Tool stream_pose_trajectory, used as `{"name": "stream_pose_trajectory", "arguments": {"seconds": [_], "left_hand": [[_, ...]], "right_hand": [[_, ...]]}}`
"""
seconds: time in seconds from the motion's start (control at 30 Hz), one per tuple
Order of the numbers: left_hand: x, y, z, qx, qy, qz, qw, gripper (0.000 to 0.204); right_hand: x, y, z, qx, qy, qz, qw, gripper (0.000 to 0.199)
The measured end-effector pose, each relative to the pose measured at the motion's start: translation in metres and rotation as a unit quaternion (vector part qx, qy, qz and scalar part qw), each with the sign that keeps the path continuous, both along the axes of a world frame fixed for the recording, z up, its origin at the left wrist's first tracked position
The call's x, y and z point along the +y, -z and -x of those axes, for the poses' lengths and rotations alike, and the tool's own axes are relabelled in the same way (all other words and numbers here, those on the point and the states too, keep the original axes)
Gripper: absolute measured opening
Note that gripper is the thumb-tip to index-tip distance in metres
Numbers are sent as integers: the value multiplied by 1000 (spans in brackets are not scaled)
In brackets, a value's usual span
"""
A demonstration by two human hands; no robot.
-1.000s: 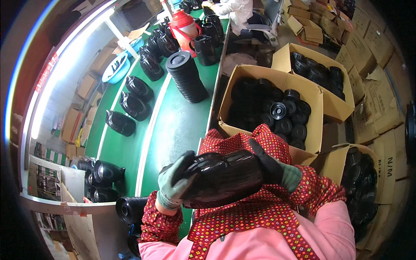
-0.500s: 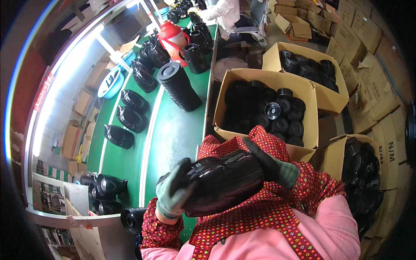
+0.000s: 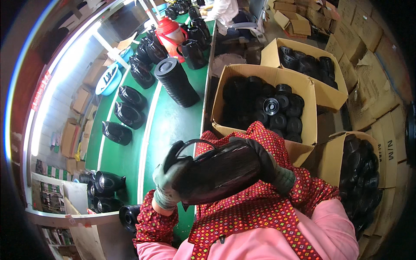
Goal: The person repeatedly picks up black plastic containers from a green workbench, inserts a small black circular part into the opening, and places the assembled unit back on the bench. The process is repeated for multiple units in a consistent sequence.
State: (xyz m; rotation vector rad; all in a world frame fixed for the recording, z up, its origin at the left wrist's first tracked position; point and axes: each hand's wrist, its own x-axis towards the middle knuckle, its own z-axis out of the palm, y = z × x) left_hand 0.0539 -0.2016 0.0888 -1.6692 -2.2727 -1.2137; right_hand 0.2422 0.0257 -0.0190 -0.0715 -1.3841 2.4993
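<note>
I hold a glossy black jug (image 3: 221,173) lying on its side in front of my chest, above the patterned apron. My left hand (image 3: 169,180), in a grey-green glove with dark fingers, is closed round its left end. At the other end my right hand (image 3: 271,169), gloved alike, wraps the jug; part of its fingers is hidden behind it. A thin curved handle (image 3: 197,143) arches from the jug's upper left side, close to my left fingers.
On the green table (image 3: 169,130) stand a stack of black round lids (image 3: 177,82), several black jugs (image 3: 129,115) and a red-and-white flask (image 3: 171,37). Cardboard boxes (image 3: 318,112) of black parts stand to the right. A co-worker's white sleeve (image 3: 223,11) shows at the far end.
The jug has rolled in my hands, so its handle now shows along the upper left side. Both hands have shifted slightly left with it.
</note>
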Motion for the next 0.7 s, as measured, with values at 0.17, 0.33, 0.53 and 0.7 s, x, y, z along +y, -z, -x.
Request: {"name": "stream_pose_trajectory", "arguments": {"seconds": [0.17, 0.33, 0.53, 0.7], "left_hand": [[-12, 77, -7, -613, 41, -117, 780, 37], [14, 102, -37, -762, 217, -34, 609, 38], [15, 93, -29, -748, 205, -30, 630, 39], [6, 81, -1, -719, 120, -40, 683, 40]], "right_hand": [[-3, -58, -5, 91, 86, -258, 958, 98], [22, -89, -5, 234, 21, -567, 790, 119], [9, -84, -6, 249, 125, -543, 792, 101], [-13, -5, -22, 28, 223, -176, 958, 76]]}}
